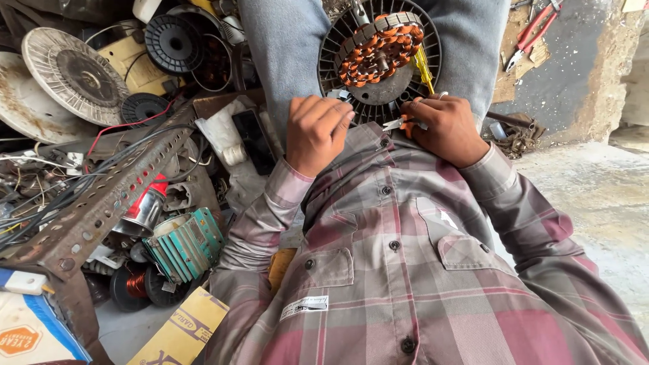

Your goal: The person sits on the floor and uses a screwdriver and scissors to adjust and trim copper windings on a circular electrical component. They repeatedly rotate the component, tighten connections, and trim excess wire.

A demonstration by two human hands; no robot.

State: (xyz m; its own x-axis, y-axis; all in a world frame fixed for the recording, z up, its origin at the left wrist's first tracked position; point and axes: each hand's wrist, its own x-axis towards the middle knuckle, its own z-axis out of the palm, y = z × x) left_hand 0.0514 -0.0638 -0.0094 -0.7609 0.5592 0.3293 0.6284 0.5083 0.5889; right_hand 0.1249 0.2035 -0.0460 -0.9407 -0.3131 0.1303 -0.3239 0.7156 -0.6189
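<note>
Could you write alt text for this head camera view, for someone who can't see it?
Both hands work at a round black motor part with copper windings: the left hand closed, the right hand pinching a small metal tool. Scrap parts clutter the floor.

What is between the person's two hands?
In the head view, a small metal piece sticks out from the right hand toward the left hand.

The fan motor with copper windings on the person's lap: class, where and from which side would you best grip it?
Probably grip the fan motor by its dark round outer rim, from the far top edge: the hands (left hand, right hand) crowd the near edge, and the windings look fragile.
</note>
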